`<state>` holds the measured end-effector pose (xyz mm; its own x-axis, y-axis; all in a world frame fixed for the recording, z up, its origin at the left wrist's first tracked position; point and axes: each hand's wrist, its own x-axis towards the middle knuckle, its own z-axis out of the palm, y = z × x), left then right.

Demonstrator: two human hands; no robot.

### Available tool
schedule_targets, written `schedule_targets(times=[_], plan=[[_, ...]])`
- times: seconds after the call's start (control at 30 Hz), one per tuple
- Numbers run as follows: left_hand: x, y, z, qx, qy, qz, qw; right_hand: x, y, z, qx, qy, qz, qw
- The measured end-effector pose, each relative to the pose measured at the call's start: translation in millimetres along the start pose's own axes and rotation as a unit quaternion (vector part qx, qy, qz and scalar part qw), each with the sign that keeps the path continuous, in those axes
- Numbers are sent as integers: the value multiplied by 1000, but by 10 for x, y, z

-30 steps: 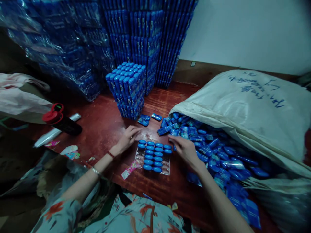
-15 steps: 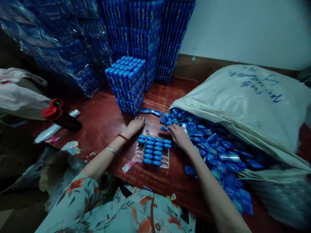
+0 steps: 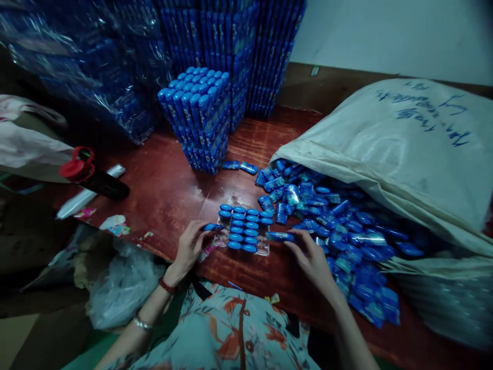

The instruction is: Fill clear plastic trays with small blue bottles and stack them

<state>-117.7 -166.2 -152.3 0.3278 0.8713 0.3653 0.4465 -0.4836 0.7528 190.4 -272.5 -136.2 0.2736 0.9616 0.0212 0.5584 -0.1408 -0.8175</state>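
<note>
A clear plastic tray (image 3: 263, 251) lies on the table, its middle columns filled with upright small blue packs (image 3: 239, 223) whose oval ends face up. At the tray's left side, my left hand (image 3: 189, 245) pinches one small blue pack (image 3: 212, 227) between thumb and fingers. Across from it, my right hand (image 3: 310, 254) grips another blue pack (image 3: 280, 236) by its right end, lying sideways at the tray's right edge. Hollow slots show at the tray's lower left and lower right corners.
A white sack (image 3: 370, 123) spills loose blue packs (image 3: 339, 226) over the right of the table (image 3: 162, 174). Behind the tray stands a block of stacked packs (image 3: 198, 118), with wrapped stacks (image 3: 88, 67) further back. A red-lidded black bottle (image 3: 103, 184) leans at left.
Both hands have come back towards me, the left from behind the tray and the right from the edge of the pile. Each now has a blue pack beside the tray. The view has shifted slightly.
</note>
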Motion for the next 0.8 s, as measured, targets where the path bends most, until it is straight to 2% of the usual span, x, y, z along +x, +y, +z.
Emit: schedule_targets(times=[0.13, 0.23, 0.3, 0.43, 0.53, 0.67, 0.8], plan=[[119, -72, 157, 45, -24, 102, 993, 108, -121, 244, -75, -1, -100, 992], [204, -92, 131, 103, -81, 189, 973, 131, -160, 246, -156, -40, -162, 974], [249, -75, 74, 138, -126, 224, 956, 137, -190, 198, -233, -65, -186, 952], [371, 18, -30, 175, -208, 209, 939, 207, -337, 125, -349, -120, -232, 900], [484, 107, -75, 160, -252, 194, 934, 282, -488, 118, -404, -161, -233, 870], [567, 169, -101, 119, -277, 205, 931, 338, -627, 115, -416, -204, -212, 860], [486, 95, -60, 112, -244, 182, 946, 393, -721, 127, -406, -247, -198, 857]])
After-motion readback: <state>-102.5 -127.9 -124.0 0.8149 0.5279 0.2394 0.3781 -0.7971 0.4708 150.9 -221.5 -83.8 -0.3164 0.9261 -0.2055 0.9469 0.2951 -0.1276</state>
